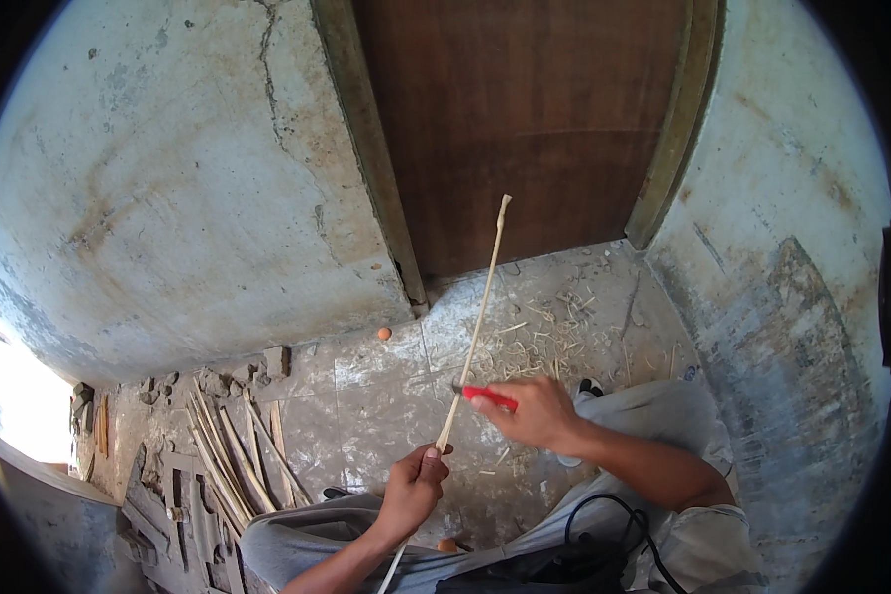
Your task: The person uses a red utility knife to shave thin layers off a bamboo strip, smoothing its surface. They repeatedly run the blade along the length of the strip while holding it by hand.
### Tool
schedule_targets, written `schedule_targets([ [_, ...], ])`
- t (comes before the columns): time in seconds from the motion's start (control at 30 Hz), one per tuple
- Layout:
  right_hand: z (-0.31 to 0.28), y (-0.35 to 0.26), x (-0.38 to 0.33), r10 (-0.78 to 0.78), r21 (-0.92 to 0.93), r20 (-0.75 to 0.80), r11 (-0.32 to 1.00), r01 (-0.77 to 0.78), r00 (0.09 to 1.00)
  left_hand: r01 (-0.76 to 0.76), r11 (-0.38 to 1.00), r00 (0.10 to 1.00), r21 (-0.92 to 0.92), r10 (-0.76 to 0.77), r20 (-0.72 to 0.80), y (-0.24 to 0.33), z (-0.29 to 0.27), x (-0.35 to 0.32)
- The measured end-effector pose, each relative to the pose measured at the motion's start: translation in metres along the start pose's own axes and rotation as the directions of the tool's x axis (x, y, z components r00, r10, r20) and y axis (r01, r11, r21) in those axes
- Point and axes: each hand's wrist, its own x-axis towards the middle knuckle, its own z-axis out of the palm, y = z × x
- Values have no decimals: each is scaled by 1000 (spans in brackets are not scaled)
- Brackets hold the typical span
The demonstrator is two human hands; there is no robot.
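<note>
My left hand [413, 492] is closed round the lower part of a long, thin, pale bamboo strip [483, 307]. The strip slants up and away from me, with a knobbly joint near its far tip; its near end runs down past my wrist over my lap. A small knife with a red handle [492, 399] is gripped in my right hand [537, 413]. Its short dark blade meets the strip a little above my left hand. How the blade's edge sits against the strip is too small to make out.
Curled shavings [554, 332] litter the tiled floor before a brown door [525, 129]. A bundle of pale strips [230, 450] lies at left, beside grey wooden pieces [193, 525] and rubble. A small orange ball-like thing [384, 334] sits near the wall. A black cable [619, 500] loops over my lap.
</note>
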Motion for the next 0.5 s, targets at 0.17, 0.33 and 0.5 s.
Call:
schedule_targets([
  [0.17,11,-17,-17,-107,14,50,994,107,993,65,982,998,-177,-60,37,7,-4,2],
  [0.33,14,-14,-18,-132,-37,47,990,134,990,87,982,996,-167,-84,25,8,-4,2],
  [0.5,11,-14,-17,-131,-55,29,990,132,991,48,991,999,-123,-45,27,7,-3,4],
])
